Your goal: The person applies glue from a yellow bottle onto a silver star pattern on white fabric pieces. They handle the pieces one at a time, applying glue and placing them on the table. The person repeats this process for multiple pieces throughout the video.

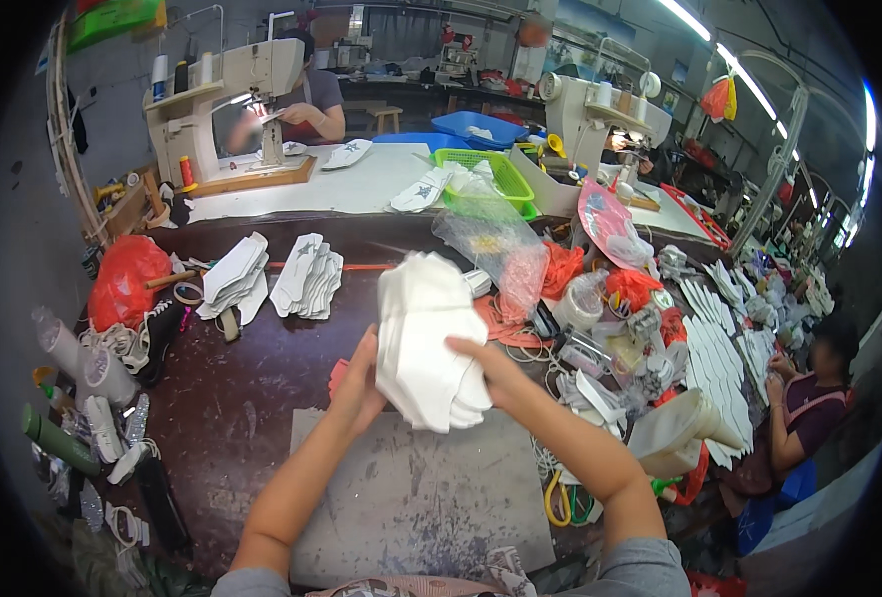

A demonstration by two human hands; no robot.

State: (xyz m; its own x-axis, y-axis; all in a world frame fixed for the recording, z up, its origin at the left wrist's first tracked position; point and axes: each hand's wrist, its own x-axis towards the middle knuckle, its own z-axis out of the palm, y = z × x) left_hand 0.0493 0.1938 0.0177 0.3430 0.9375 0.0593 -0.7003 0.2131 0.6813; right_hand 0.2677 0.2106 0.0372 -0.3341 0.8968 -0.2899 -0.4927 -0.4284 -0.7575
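Observation:
A stack of white shoe-upper pieces is held up over the table, between my two hands. My left hand grips its left edge, fingers mostly behind the pieces. On the other side my right hand closes round the right edge, thumb across the front. The layers fan out slightly at the lower right. Beneath the stack lies a grey worn board on the dark table. Farther back, to the left, two more piles rest: plain white pieces and white pieces with a grey star.
Red plastic bag, shoes and bottles crowd the left edge. At right are a clear plastic container, scissors with yellow handles and rows of white pieces. A green basket and sewing machine stand beyond; co-workers sit at back and right.

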